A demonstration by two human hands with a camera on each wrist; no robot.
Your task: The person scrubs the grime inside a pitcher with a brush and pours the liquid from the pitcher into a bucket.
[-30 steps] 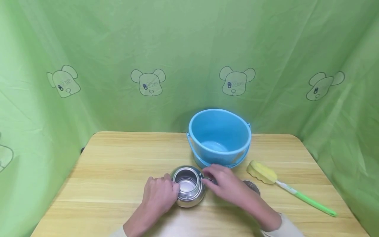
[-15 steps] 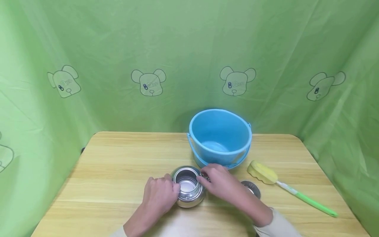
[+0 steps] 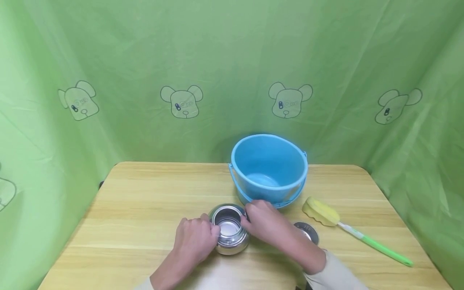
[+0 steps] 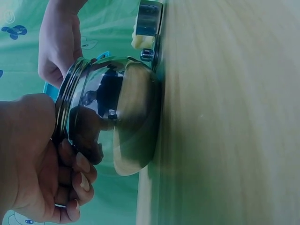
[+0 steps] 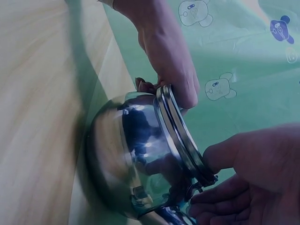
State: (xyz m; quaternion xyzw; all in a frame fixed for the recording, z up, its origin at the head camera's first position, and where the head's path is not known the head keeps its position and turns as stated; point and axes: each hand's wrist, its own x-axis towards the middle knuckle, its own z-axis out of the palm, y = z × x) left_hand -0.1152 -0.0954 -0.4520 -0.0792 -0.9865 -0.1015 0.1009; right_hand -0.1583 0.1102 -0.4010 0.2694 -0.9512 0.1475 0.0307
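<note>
A shiny steel teapot (image 3: 232, 245) stands lidless on the wooden table, its round mouth facing up. My left hand (image 3: 197, 237) grips its left side at the rim, fingers curled in the left wrist view. On the opposite side, my right hand (image 3: 264, 221) holds the rim; the right wrist view shows the thumb against the rim and the fingers beside a small hinge above the spout (image 5: 164, 215). What lies inside the curled fingers is mostly hidden. A perforated metal strainer (image 3: 307, 232) sits just right of my right forearm.
Behind the teapot stands a light blue bucket (image 3: 268, 161) with its handle hanging down in front. A yellow sponge brush (image 3: 320, 211) with a green handle lies at the right. A small metal knob (image 4: 146, 55) shows low on the table. Green curtain (image 3: 232, 52) surrounds the table.
My right hand has shifted slightly left, closer against the teapot's rim, and its forearm has swung left, uncovering more of the strainer. The left hand stays in place.
</note>
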